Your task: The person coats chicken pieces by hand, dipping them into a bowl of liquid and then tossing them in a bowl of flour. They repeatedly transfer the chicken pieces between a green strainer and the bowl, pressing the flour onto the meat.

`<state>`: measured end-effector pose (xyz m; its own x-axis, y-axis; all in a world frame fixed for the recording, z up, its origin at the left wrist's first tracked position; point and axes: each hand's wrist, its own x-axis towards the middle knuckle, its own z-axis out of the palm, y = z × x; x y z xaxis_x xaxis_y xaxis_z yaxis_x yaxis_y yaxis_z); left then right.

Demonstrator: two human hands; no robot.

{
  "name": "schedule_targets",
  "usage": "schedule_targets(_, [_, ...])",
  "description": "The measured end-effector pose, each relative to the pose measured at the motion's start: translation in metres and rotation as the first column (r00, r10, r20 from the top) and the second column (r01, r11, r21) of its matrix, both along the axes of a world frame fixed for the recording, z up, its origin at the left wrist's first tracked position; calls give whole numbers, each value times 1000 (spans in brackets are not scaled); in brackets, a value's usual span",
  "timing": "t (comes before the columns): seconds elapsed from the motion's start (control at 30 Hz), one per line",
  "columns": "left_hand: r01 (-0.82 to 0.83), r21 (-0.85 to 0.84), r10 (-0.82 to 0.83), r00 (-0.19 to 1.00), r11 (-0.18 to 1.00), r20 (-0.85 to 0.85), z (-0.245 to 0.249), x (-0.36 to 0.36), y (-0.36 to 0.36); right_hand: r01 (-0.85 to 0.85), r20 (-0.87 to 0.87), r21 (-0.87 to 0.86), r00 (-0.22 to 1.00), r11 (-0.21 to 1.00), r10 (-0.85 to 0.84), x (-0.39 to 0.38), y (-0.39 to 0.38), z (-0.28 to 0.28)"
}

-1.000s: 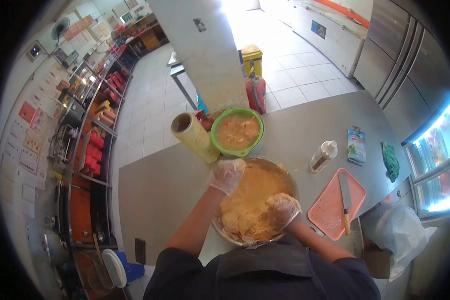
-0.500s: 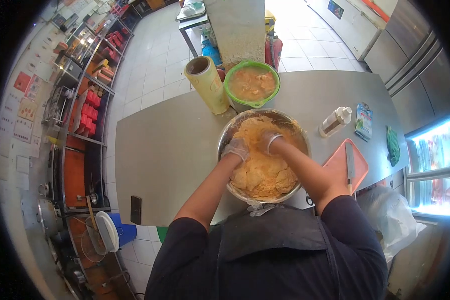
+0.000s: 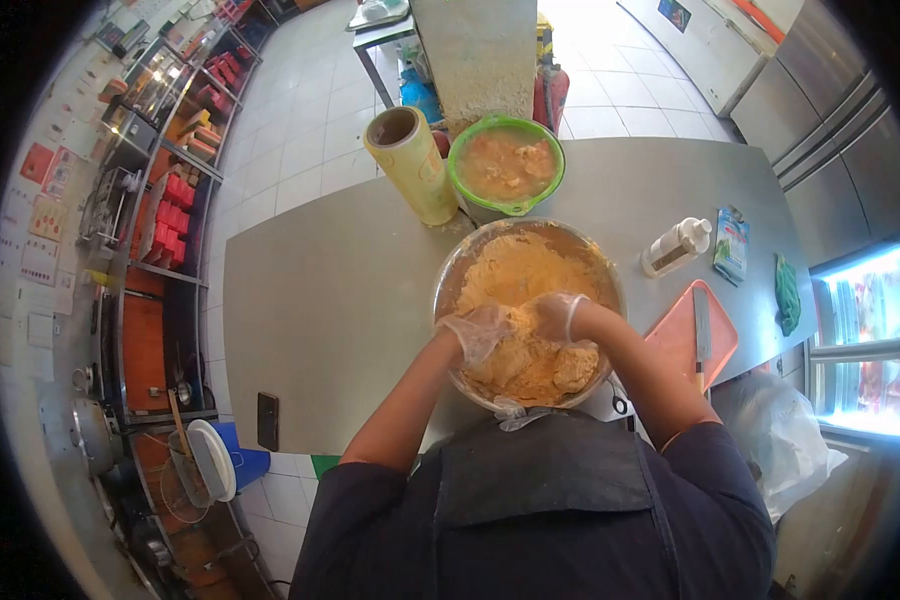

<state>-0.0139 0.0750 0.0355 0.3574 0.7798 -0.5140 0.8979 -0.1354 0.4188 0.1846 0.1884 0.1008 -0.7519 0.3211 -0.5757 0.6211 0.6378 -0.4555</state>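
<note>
A large metal bowl [image 3: 618, 290] holds orange-yellow floury coating [image 3: 530, 262] with lumpy coated pieces [image 3: 573, 370] near its front. Both my hands are in it, wearing clear plastic gloves. My left hand [image 3: 482, 330] curls around a floury clump on the left side of the bowl. Opposite it, my right hand [image 3: 556, 316] is bent in over the same mass, its fingertips partly hidden by coating. Behind the bowl stands a green-rimmed bucket [image 3: 518, 208] of cloudy liquid with orange-tinted pieces [image 3: 530, 165] in it.
A plastic wrap roll [image 3: 410, 170] stands beside the bucket. To the right are a white-capped bottle [image 3: 675, 248], a packet [image 3: 730, 245], a green cloth [image 3: 787, 295], and a pink tray [image 3: 670, 325] with a knife [image 3: 701, 325]. A phone [image 3: 268, 421] lies on the steel table [image 3: 320, 300].
Both hands have drawn back from the far part of the bowl toward my body. The floury mass has shifted, with more loose coating now showing at the far side.
</note>
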Motion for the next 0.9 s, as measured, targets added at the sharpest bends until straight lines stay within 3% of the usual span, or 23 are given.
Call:
schedule_targets(0.03, [-44,-46,48,995,998,88,11,1,-4,-16,29,6,999,1000,15,7,-1,20])
schedule_targets(0.07, [-202,-243,257,941,949,219,23,1,-2,-34,58,11,998,999,33,13,-2,38])
schedule_targets(0.13, [-326,-348,432,853,879,294,41,3,-11,6,69,0,998,1000,-6,27,-6,63])
schedule_targets(0.2, [-334,-120,354,895,935,271,52,4,-23,127,31,-22,991,992,-127,43,-4,75])
schedule_targets(0.27, [-345,22,331,916,938,225,27,4,-29,208,-96,-146,970,967,-223,55,5,44])
schedule_targets(0.33, [-419,-16,400,855,908,330,41,7,-27,266,-211,-198,929,944,-306,55,6,34])
schedule_targets(0.4, [-503,-259,557,638,824,532,67,7,-23,312,-324,-182,877,933,-356,50,0,29])
schedule_targets(0.43, [-533,-455,685,392,713,614,77,12,-22,329,-396,-249,824,911,-405,44,-3,23])
schedule_targets(0.47, [-494,-639,774,119,589,622,84,21,-20,338,-460,-317,762,886,-455,36,-8,10])
schedule_targets(0.5, [-437,-748,808,-79,499,584,80,31,-18,338,-517,-385,692,859,-504,29,-14,-2])
schedule_targets(0.53, [-358,-839,814,-272,410,514,77,40,-15,415,-376,-582,625,699,-684,22,-26,-12])
schedule_targets(0.57, [-317,-878,798,-384,359,465,55,47,-11,358,-617,-332,618,873,-488,19,-38,-44])
schedule_targets(0.6, [-283,-903,775,-469,322,424,43,58,-9,284,-772,-43,600,958,-212,15,-47,-78])
schedule_targets(0.63, [-247,-925,745,-549,289,379,32,70,-8,286,-836,271,543,919,78,11,-56,-113])
schedule_targets(0.67, [-223,-937,715,-605,270,351,26,84,-8,310,-843,332,521,891,133,4,-64,-123])
schedule_targets(0.73, [-208,-943,654,-681,260,331,11,104,-3,340,-855,313,508,887,107,-4,-66,-119])
schedule_targets(0.9, [-234,-929,592,-720,286,363,-8,110,6,370,-864,161,501,915,-51,-23,-64,-109])
